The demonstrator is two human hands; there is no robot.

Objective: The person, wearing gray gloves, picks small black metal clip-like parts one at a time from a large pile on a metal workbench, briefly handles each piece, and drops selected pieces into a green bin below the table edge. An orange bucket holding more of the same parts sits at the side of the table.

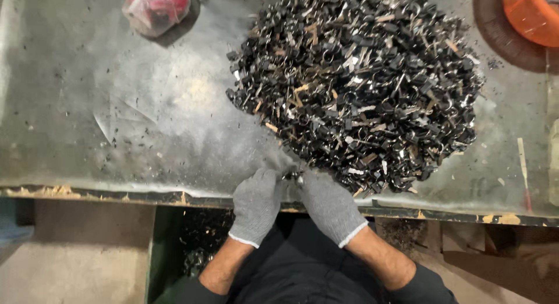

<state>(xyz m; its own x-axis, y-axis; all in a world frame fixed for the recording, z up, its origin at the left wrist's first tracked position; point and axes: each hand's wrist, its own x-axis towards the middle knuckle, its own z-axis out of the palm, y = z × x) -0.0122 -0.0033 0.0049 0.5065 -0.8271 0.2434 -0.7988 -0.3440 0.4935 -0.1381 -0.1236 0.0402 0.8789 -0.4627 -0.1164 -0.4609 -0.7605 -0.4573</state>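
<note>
Dusty grey table (pixel 116 106), big pile of black clips (pixel 361 83). Left hand (pixel 256 202) and right hand (pixel 329 205), gloved, together pinching small clip (pixel 293 176) at pile's near edge.

You are working under dim, even overhead light, with a pale sheen glaring off the dusty table (pixel 145 106). Soft shadows are pooling beside the orange bowl (pixel 533 16), and the corners are looking slightly blurred.
</note>
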